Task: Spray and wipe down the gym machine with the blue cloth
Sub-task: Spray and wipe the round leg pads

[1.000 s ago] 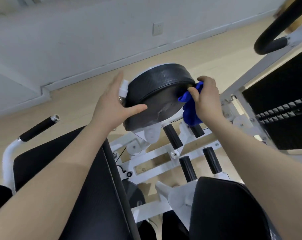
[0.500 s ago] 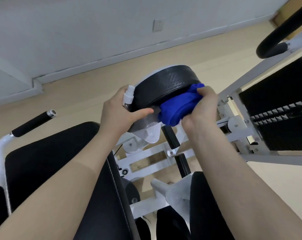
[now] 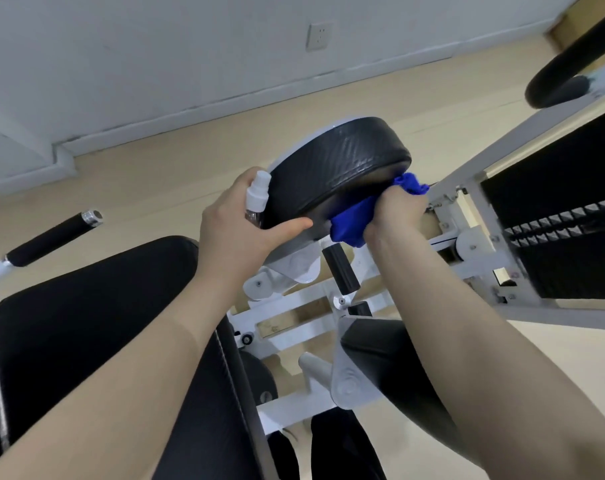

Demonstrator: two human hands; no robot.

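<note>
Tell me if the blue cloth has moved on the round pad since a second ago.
Yes. The blue cloth slid from the round pad's right edge to its underside.

The right hand grips the bunched blue cloth against the underside of the round black pad. The left hand holds a small spray bottle beside the pad's left edge, thumb lying across the pad's lower rim, above the white machine frame.
</note>
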